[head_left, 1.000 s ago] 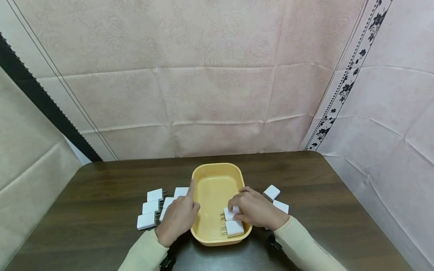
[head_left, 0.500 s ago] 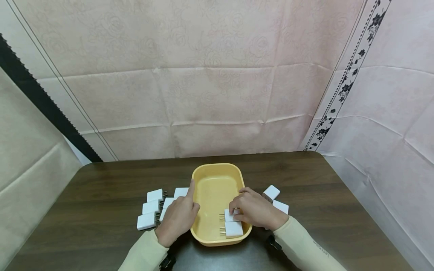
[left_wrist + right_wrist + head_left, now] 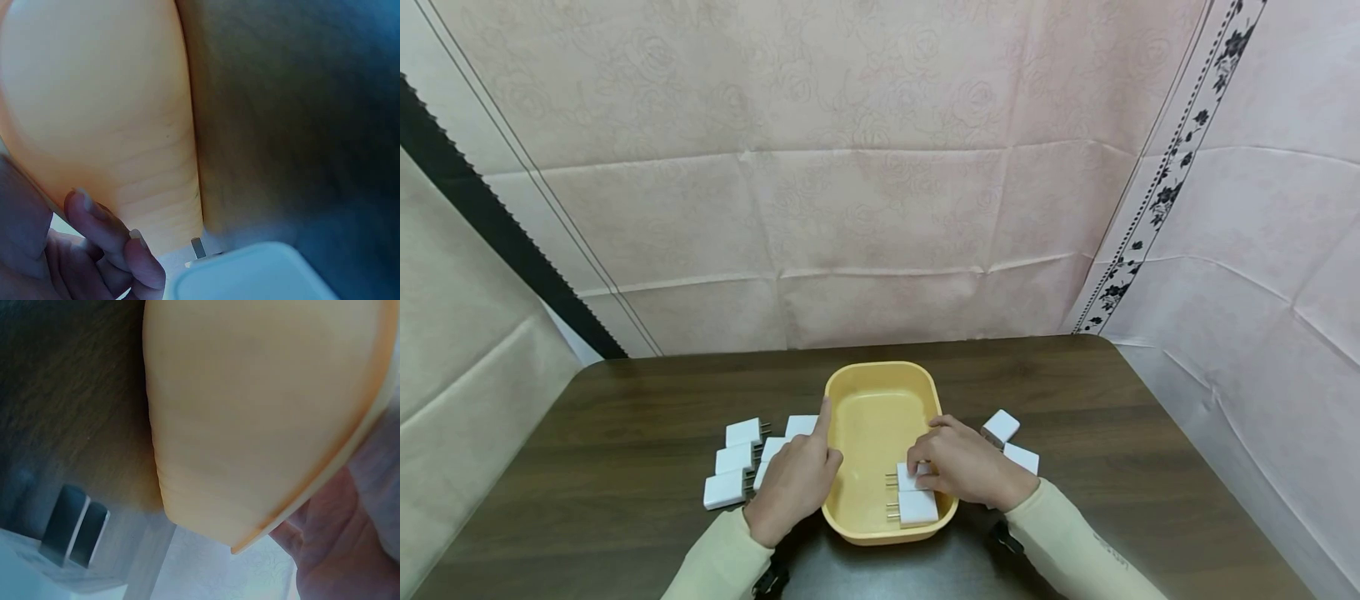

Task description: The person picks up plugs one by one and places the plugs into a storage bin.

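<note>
A yellow plastic tray [image 3: 880,417] sits on the table in the head view. My left hand [image 3: 797,479] grips its left rim, index finger stretched along the edge, thumb over the rim. In the left wrist view, curled fingers [image 3: 106,237] lie against the tray's outer wall. Inside the tray, my right hand [image 3: 966,462] pinches a white charger plug [image 3: 906,478] whose prongs point left. A second white charger plug [image 3: 918,507] lies directly in front of it, prongs also leftward. The right fingertips' underside is hidden; the right wrist view shows mostly the tray's outer wall [image 3: 250,412].
Left of the tray, several white charger plugs [image 3: 725,489] lie in two columns, partly behind my left hand. More white plugs [image 3: 1002,426] lie to the right, some hidden by my right hand. The brown table [image 3: 647,433] ends at a cloth backdrop [image 3: 880,208].
Since a second ago, the two plugs in the tray have shifted slightly left and straightened, with my right hand on the rear one. My left hand has stayed in place.
</note>
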`<state>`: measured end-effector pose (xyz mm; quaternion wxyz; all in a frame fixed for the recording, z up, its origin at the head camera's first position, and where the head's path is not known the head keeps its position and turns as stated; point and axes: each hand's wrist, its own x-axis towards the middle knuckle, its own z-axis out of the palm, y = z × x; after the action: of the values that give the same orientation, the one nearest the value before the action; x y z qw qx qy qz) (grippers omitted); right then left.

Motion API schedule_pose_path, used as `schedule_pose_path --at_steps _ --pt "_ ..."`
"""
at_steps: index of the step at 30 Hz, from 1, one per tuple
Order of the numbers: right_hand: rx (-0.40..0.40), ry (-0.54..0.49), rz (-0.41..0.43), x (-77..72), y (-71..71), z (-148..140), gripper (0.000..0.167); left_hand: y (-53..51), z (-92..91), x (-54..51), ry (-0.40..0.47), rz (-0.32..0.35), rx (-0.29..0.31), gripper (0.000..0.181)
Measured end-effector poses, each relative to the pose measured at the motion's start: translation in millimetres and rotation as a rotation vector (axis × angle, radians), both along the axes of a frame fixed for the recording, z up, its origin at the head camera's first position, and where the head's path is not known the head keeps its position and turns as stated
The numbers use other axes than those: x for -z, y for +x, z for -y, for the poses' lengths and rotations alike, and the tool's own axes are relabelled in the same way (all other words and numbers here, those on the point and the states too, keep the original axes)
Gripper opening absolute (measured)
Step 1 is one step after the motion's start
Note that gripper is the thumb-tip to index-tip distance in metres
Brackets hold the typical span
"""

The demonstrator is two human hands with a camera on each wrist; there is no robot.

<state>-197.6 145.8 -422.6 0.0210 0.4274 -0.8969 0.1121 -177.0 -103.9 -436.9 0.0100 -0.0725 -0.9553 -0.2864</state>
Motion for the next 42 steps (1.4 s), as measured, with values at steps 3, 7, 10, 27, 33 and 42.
schedule_pose_path --at_steps 3,7,10,27,33,42 --pt "-0.009 0.002 -0.013 0.0 0.2 -0.7 0.008 0.1 0.0 0.8 -0.003 -0.007 0.002 0.075" --pt "-0.024 0.007 -0.030 -1.2 0.1 -1.8 0.006 0.6 -0.3 1.8 -0.002 -0.016 0.005 0.075" --pt "-0.018 0.008 -0.024 -3.2 -0.5 -3.0 0.005 0.3 -0.5 2.8 0.000 -0.013 0.001 0.075" --pt "0.161 -0.243 -0.109 -34.3 -13.1 -43.3 0.006 -0.5 -0.4 2.0 -0.001 -0.011 0.011 0.075" --pt "0.258 -0.199 -0.080 -37.0 -18.7 -59.2 0.007 -0.4 -0.1 1.9 0.001 0.008 0.006 0.075" --pt "0.339 -0.120 0.002 -31.6 -28.9 -79.0 0.005 -0.3 0.4 2.6 -0.005 0.005 0.009 0.075"
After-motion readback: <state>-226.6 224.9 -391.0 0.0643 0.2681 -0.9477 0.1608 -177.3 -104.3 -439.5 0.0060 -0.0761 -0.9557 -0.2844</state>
